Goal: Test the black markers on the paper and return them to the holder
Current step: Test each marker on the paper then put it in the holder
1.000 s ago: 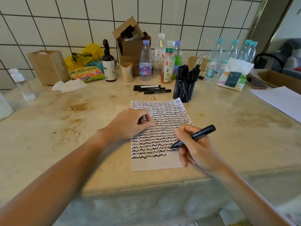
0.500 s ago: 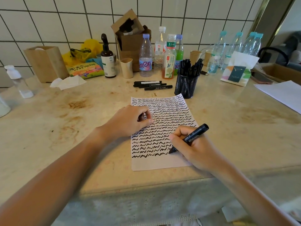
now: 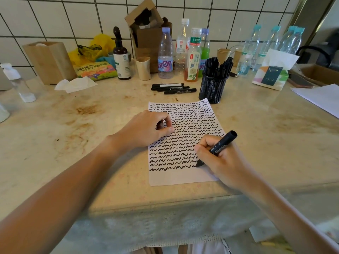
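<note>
Here the beige, stained stone countertop (image 3: 256,125) carries the white sheet of paper (image 3: 183,177), nearly filled with rows of black squiggles, and the line now being drawn wants a light, even stroke kept on the bare strip at the near edge. The left hand (image 3: 146,130) rests curled on the sheet, pinching a small dark piece (likely the cap). The right hand (image 3: 222,162) grips the black plastic marker (image 3: 222,143), tip down on the paper's lower right. Its long axis slants from tip, near and left, to butt, up and right. The black mesh holder (image 3: 211,88) stands just beyond the sheet.
</note>
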